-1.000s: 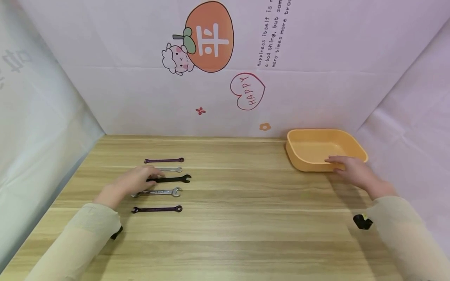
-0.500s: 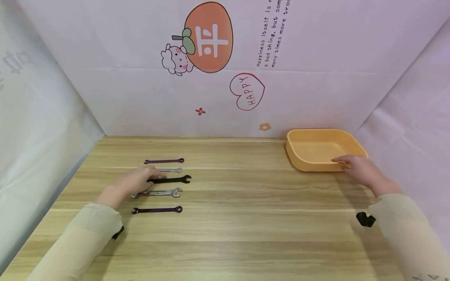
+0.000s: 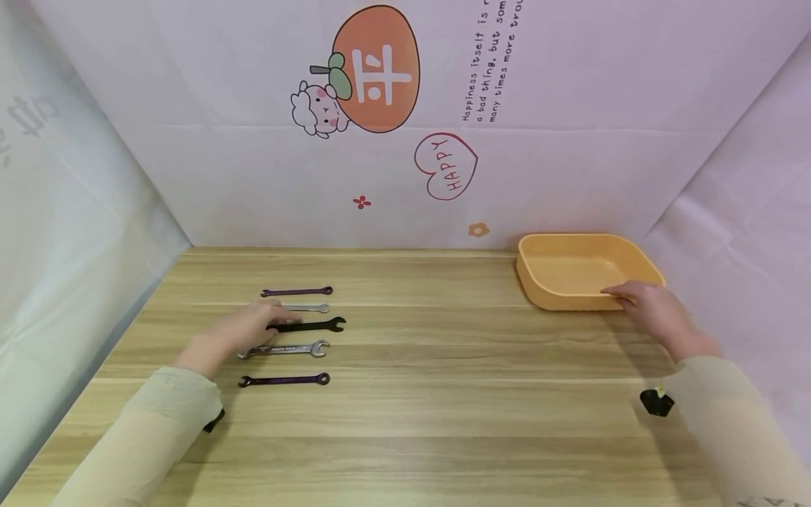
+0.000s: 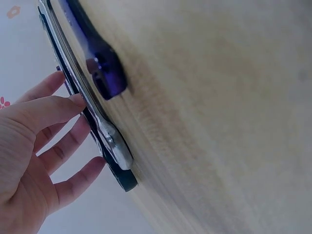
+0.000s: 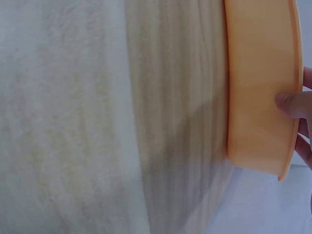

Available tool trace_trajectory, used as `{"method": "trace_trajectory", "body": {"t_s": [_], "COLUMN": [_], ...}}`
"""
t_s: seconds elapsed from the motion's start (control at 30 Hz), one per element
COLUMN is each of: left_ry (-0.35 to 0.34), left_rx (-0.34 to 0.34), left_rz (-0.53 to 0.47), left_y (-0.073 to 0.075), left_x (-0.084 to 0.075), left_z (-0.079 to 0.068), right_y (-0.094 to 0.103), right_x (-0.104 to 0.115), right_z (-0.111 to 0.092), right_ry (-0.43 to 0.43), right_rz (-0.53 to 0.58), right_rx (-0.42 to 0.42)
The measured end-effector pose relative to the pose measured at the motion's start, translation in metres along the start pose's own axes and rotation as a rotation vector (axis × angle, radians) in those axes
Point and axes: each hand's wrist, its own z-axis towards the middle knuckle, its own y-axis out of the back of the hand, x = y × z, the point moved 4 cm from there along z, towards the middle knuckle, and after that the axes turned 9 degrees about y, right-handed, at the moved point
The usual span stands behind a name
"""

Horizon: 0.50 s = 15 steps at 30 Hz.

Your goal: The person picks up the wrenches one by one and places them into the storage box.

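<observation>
Several wrenches lie in a column on the left of the wooden table. My left hand (image 3: 250, 327) is over the middle one, a black open-end wrench (image 3: 317, 325), gripping its handle between thumb and fingers. In the left wrist view the thumb crosses close to a silver wrench (image 4: 108, 131) that lies beside the black wrench (image 4: 124, 179). At the right, my right hand (image 3: 662, 317) holds the near rim of an orange-yellow plastic basin (image 3: 551, 299). In the right wrist view its thumb presses the basin's outer wall (image 5: 258, 92) and the other fingers pass behind the rim.
A purple wrench (image 3: 296, 291) and a small silver wrench (image 3: 312, 308) lie behind the black one. In front are a larger silver wrench (image 3: 291, 349) and another purple wrench (image 3: 285, 380). A white printed cloth (image 3: 253, 190) hangs along the table's back edge.
My right hand has shifted slightly right along the basin's rim and taken hold of it. The left hand stays almost still at the black wrench. The wrenches and basin have not visibly moved.
</observation>
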Motion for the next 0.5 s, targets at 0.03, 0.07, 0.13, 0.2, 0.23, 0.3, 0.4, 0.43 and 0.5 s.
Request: {"method": "trace_trajectory", "body": {"t_s": [0.03, 0.07, 0.13, 0.2, 0.23, 0.3, 0.4, 0.43, 0.5], "left_ry": [0.001, 0.001, 0.0, -0.002, -0.003, -0.008, -0.01, -0.012, -0.014], "left_rx": [0.001, 0.003, 0.004, 0.004, 0.005, 0.002, -0.001, -0.003, -0.005], "left_rz": [0.001, 0.003, 0.005, 0.009, 0.011, 0.017, 0.024, 0.026, 0.03], "left_y": [0.0001, 0.0001, 0.0007, 0.0016, 0.0021, 0.0027, 0.0025, 0.0021, 0.0019], "left_x": [-0.0003, -0.0006, -0.0016, -0.003, -0.0036, -0.0047, -0.0052, -0.0053, -0.0055], "left_z": [-0.0001, -0.0002, -0.0004, -0.0005, -0.0006, -0.0009, -0.0012, -0.0012, -0.0012], "right_y": [-0.0005, -0.0008, -0.0014, -0.0022, -0.0026, -0.003, -0.0036, -0.0038, -0.0041], "right_x": [0.0, -0.0001, 0.0002, 0.0007, 0.0008, 0.0014, 0.0022, 0.0024, 0.0032], "right_z": [-0.0013, -0.0027, -0.005, -0.0066, -0.0072, -0.0079, -0.0088, -0.0089, -0.0089], "right_ry": [0.005, 0.013, 0.028, 0.041, 0.042, 0.043, 0.045, 0.047, 0.051], "right_rz": [-0.002, -0.007, -0.014, -0.023, -0.024, -0.03, -0.035, -0.037, -0.034], "right_rx": [-0.016, -0.034, -0.061, -0.08, -0.081, -0.084, -0.093, -0.096, -0.101]}}
